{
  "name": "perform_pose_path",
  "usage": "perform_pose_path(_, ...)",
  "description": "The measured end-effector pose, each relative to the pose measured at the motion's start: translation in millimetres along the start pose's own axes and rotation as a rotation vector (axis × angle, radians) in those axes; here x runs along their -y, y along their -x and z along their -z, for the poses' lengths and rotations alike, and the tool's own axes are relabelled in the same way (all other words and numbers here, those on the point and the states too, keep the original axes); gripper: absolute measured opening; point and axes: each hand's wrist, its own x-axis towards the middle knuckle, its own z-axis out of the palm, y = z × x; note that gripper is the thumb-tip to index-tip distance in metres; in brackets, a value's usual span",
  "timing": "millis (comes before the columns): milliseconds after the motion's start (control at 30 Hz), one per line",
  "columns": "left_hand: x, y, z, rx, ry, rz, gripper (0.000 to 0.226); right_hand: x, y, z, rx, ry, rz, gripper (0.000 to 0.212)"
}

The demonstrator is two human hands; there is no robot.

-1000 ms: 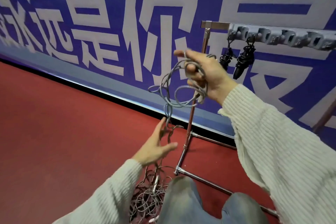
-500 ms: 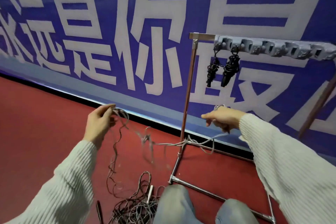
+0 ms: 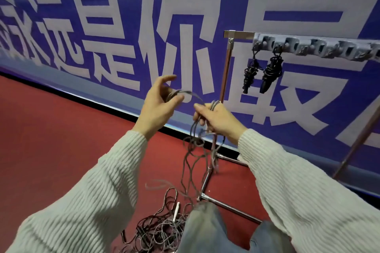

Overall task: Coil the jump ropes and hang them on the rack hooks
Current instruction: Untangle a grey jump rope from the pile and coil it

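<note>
**Hands meet to lay another loop**

Half a second ago the hands were spread wide with the rope stretched between them; now they have come together in front of the rack's left post, and the view has tilted up slightly.

The left hand (image 3: 158, 107) pinches a loop of the grey rope (image 3: 190, 96) between thumb and forefinger, its other fingers loosely curled. The right hand (image 3: 216, 119) has its fingers curled round a bundle of gathered turns, from which strands hang down to the tangle (image 3: 160, 230) on the red floor (image 3: 51, 150) near the bottom edge. Further right, the rack (image 3: 226, 72) carries two coiled black ropes (image 3: 261, 74) on the first hooks (image 3: 308, 47) at the left end of the bar.

To do this step well, I would pass the loop onto the right hand at the same size as the others, keep the strand untwisted, and draw slack slowly so the tangle does not knot.

The knees hide part of the tangle, so I cannot count the ropes in it. One white handle (image 3: 176, 210) shows; its partner does not. The hanging strands blur, and the bar is cut off at the right edge.
</note>
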Motion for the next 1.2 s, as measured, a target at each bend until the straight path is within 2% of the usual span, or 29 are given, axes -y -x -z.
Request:
perform_pose_path(67,29.9,15.9,-4.6,-0.105,-0.016,0.085,0.08,6.4,-3.3,3.5,-0.038,-0.219,0.014,0.037)
perform_pose_path(100,44.9,28.8,-11.6,-0.072,-0.006,0.156,0.088,12.6,-4.7,4.8,-0.05,-0.313,0.028,0.035)
perform_pose_path(133,56.5,41.7,-19.5,0.026,0.041,0.224,0.086,17.7,-6.9,5.9,-0.052,-0.385,0.035,0.035)
perform_pose_path(167,67.5,54.1,-29.4,0.159,0.102,0.28,0.072,23.7,-8.3,7.4,-0.043,-0.435,0.035,0.036)
perform_pose_path(200,76.5,64.5,-40.1,0.285,0.13,0.333,0.049,30.4,-9.1,8.9,-0.023,-0.466,0.015,0.038)
perform_pose_path(233,84.9,72.4,-49.2,0.342,0.118,0.38,0.023,35.0,-9.8,11.1,0.008,-0.476,-0.024,0.042)
perform_pose_path(267,93.8,78.0,-54.8,0.323,0.121,0.417,0.011,37.9,-9.1,14.7,0.036,-0.462,-0.095,0.047)
perform_pose_path(300,105.3,80.3,-56.4,0.242,0.132,0.457,0.021,38.0,-8.2,20.3,0.067,-0.409,-0.186,0.052)
perform_pose_path(367,123.8,78.4,-43.7,-0.021,0.252,0.598,0.029,29.2,-2.8,36.2,0.141,-0.171,-0.353,0.055)
perform_pose_path(433,147.1,75.0,-15.3,-0.257,0.321,0.752,0.029,8.3,4.2,55.4,0.194,0.081,-0.445,0.051)
perform_pose_path(467,157.4,75.8,0.3,-0.33,0.339,0.817,0.027,-4.0,7.6,64.2,0.178,0.124,-0.461,0.047)
perform_pose_path(533,178.1,78.2,28.9,-0.403,0.285,0.913,0.026,-29.4,10.1,78.4,0.073,0.036,-0.441,0.039)
perform_pose_path(600,198.8,82.6,48.1,-0.408,0.129,0.986,0.023,-46.8,13.4,82.7,-0.045,-0.102,-0.366,0.037)
perform_pose_path(700,216.0,92.6,52.7,-0.336,-0.078,0.968,0.017,-53.9,15.5,73.4,-0.074,-0.242,-0.271,0.041)
perform_pose_path(833,209.8,101.1,31.9,-0.27,-0.112,0.852,0.014,-34.1,12.6,56.4,-0.073,-0.378,-0.218,0.036)
perform_pose_path(967,155.5,77.3,1.1,-0.233,0.1,0.754,0.031,-25.9,12.3,39.5,-0.041,-0.207,-0.169,0.028)
perform_pose_path(1067,122.2,58.1,-8.5,-0.279,0.309,0.745,0.029,-31.0,15.5,26.6,0.005,0.021,-0.113,0.019)
perform_pose_path(1133,97.5,50.8,-13.0,-0.241,0.455,0.701,0.028,-33.5,19.3,19.7,0.03,0.149,-0.089,0.016)
perform_pose_path(1200,73.4,43.8,-16.6,-0.199,0.592,0.649,0.03,-38.1,23.0,13.2,0.065,0.237,-0.102,0.022)
